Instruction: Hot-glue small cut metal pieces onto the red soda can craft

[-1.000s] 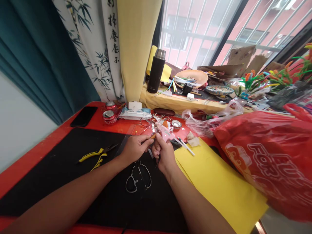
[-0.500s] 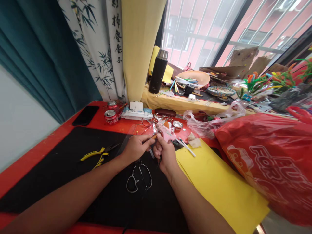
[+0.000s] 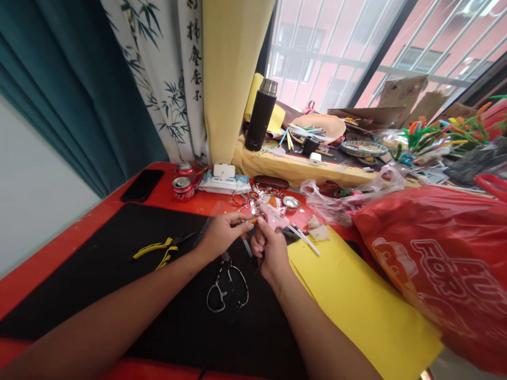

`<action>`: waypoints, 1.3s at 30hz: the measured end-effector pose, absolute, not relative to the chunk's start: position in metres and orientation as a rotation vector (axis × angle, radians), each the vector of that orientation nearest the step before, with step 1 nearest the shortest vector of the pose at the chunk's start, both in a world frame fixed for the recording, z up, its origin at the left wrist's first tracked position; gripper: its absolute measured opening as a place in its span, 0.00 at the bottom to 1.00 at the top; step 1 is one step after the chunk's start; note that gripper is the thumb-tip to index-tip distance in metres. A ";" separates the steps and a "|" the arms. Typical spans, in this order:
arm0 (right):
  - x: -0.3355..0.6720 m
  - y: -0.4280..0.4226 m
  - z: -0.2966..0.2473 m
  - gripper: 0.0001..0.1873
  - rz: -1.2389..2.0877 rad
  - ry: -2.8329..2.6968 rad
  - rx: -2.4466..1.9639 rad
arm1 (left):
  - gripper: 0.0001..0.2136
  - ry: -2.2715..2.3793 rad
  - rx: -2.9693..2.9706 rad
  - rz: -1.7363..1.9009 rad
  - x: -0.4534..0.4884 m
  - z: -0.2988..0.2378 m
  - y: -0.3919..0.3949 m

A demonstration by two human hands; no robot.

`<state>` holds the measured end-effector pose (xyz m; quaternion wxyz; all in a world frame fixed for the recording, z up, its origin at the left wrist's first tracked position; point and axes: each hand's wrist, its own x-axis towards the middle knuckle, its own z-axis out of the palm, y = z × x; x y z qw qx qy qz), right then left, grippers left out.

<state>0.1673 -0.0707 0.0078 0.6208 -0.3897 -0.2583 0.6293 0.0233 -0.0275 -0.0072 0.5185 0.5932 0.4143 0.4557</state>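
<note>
Well, left hand: seen in the head view, the left hand (image 3: 222, 236) is pinched almost closed, thumb and fingers on one end of a small brown piece (image 3: 252, 220).
Right hand: the right hand (image 3: 270, 249) has its fingers curled in and its thumb at the piece's other end; something thin and dark shows beneath, and I can't tell whether it is gripped.
Brown piece: raised between both hands, over the mat's far edge; its full shape is covered by fingers.
Handling: I'd judge it light and fairly stiff, possibly easy to bend or crush; a gentle fingertip hold near each end should suit it. Slipperiness I can't tell.
Glue gun: the pink glue gun (image 3: 274, 216) is just beyond the right hand, near the mat's far edge; white sticks (image 3: 306, 241) lie just beside.
Mat: on the black mat (image 3: 106, 274), scissors (image 3: 222, 292) lie nearer than the hands, pliers (image 3: 165, 249) toward the left edge.
Right edge: yellow paper (image 3: 356, 287) overlaps the mat.
</note>
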 end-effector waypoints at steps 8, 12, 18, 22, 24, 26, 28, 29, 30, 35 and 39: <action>0.167 -0.070 0.005 0.34 1.448 -0.616 -0.896 | 0.19 0.972 1.257 1.120 0.023 -0.003 -0.027; 0.167 -0.070 0.004 0.35 1.454 -0.628 -0.908 | 0.18 0.953 1.203 1.138 0.024 -0.001 -0.028; 0.167 -0.072 0.006 0.35 1.457 -0.624 -0.907 | 0.18 0.955 1.196 1.159 0.024 0.000 -0.029; 0.167 -0.072 0.006 0.35 1.457 -0.643 -0.905 | 0.17 0.956 1.231 1.197 0.024 -0.001 -0.029; 0.167 -0.072 0.007 0.35 1.453 -0.635 -0.897 | 0.16 0.949 1.241 1.214 0.024 -0.001 -0.029; 0.166 -0.071 0.007 0.35 1.450 -0.628 -0.893 | 0.16 0.938 1.249 1.219 0.024 -0.002 -0.029; 0.166 -0.071 0.008 0.35 1.448 -0.622 -0.895 | 0.17 0.934 1.257 1.220 0.024 -0.002 -0.028; 0.166 -0.071 0.008 0.35 1.449 -0.619 -0.896 | 0.17 0.935 1.259 1.221 0.024 -0.002 -0.028; 0.166 -0.071 0.008 0.35 1.449 -0.614 -0.897 | 0.17 0.936 1.262 1.222 0.024 -0.002 -0.029; 0.165 -0.071 0.008 0.36 1.455 -0.592 -0.908 | 0.18 0.934 1.259 1.238 0.025 0.000 -0.029; 0.166 -0.071 0.008 0.36 1.462 -0.586 -0.888 | 0.17 0.925 1.244 1.244 0.026 0.001 -0.030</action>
